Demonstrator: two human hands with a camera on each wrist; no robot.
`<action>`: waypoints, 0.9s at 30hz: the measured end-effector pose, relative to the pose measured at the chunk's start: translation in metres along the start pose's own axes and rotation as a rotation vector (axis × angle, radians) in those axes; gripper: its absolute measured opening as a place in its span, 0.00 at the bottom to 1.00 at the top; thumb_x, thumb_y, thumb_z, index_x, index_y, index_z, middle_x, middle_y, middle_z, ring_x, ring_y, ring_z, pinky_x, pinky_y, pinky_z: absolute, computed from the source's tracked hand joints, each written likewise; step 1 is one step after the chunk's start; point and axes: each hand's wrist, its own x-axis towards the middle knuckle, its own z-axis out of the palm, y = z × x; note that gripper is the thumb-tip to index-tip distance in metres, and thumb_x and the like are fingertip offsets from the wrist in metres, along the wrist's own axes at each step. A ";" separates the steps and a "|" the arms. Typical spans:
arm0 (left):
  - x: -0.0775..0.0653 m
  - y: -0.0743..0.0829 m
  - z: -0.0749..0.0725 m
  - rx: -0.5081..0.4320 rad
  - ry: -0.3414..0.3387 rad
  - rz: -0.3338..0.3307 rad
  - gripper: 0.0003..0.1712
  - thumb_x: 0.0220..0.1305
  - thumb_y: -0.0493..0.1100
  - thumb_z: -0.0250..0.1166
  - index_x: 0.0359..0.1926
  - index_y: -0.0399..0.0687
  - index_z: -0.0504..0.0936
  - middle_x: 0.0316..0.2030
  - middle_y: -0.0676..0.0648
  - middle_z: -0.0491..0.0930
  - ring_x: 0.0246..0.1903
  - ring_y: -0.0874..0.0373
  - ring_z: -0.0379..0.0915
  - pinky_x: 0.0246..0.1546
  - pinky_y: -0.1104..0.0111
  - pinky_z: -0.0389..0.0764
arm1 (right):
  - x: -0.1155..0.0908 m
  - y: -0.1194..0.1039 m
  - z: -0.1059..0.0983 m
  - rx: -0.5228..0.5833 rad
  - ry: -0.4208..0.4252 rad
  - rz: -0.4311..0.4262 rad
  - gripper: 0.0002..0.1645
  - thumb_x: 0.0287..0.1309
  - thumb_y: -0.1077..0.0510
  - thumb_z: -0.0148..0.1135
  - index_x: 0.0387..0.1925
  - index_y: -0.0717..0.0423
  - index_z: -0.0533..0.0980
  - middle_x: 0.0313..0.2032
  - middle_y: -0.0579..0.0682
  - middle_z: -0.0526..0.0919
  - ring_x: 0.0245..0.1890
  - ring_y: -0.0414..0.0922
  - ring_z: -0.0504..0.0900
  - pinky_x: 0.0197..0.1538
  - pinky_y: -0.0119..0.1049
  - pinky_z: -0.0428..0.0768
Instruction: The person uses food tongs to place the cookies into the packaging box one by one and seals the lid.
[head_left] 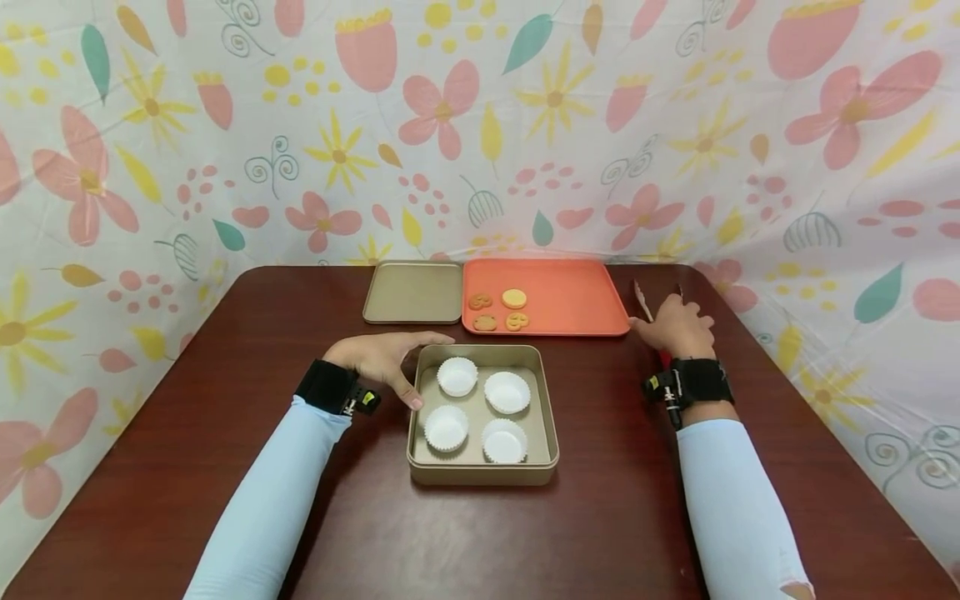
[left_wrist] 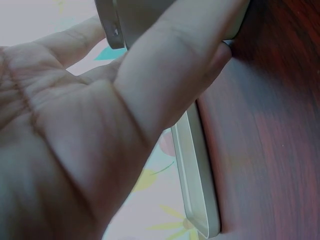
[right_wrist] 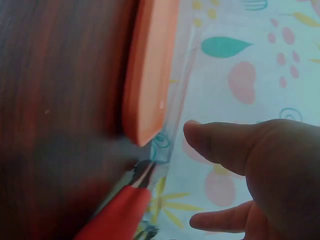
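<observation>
A square gold tin (head_left: 483, 475) stands mid-table with several white paper baking cups (head_left: 447, 429) inside. My left hand (head_left: 378, 360) is at its back left corner, thumb at the left rim and the other fingers, fairly straight, toward the back. In the left wrist view, the thumb overlaps the tin (left_wrist: 140, 20). At the right, my right hand (head_left: 678, 329) hovers over tongs with red handles (right_wrist: 117, 212) and metal arms (head_left: 641, 298). Its fingers are spread apart and hold nothing. Part of the tongs is hidden beneath this hand in the head view.
Behind the tin lies a shallow gold lid or tray (head_left: 416, 292). Beside it, an orange tray (head_left: 562, 292) carries several cookies, among them a round yellow one (head_left: 513, 298) and a pretzel-shaped one (head_left: 517, 321). A flower-patterned cloth (head_left: 480, 125) hangs behind the dark wooden table (head_left: 615, 500).
</observation>
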 end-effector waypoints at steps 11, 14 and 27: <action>-0.001 0.002 0.001 -0.027 -0.003 -0.016 0.59 0.40 0.40 0.80 0.71 0.61 0.55 0.69 0.50 0.54 0.67 0.53 0.49 0.62 0.58 0.60 | -0.001 0.014 0.003 -0.034 -0.013 0.091 0.72 0.45 0.21 0.57 0.63 0.81 0.51 0.53 0.86 0.55 0.47 0.79 0.58 0.41 0.69 0.67; 0.000 0.002 0.001 -0.031 -0.006 -0.017 0.59 0.40 0.40 0.80 0.71 0.61 0.55 0.69 0.50 0.54 0.67 0.53 0.51 0.62 0.59 0.62 | -0.002 0.018 0.002 -0.043 -0.032 0.080 0.71 0.40 0.19 0.58 0.59 0.80 0.59 0.50 0.84 0.60 0.45 0.78 0.61 0.40 0.67 0.68; 0.000 -0.001 -0.001 -0.035 0.000 0.030 0.60 0.40 0.40 0.80 0.72 0.50 0.55 0.68 0.45 0.57 0.66 0.49 0.50 0.64 0.56 0.56 | -0.002 0.025 0.005 -0.060 -0.127 0.089 0.54 0.43 0.24 0.62 0.47 0.72 0.74 0.40 0.70 0.74 0.34 0.61 0.73 0.27 0.48 0.72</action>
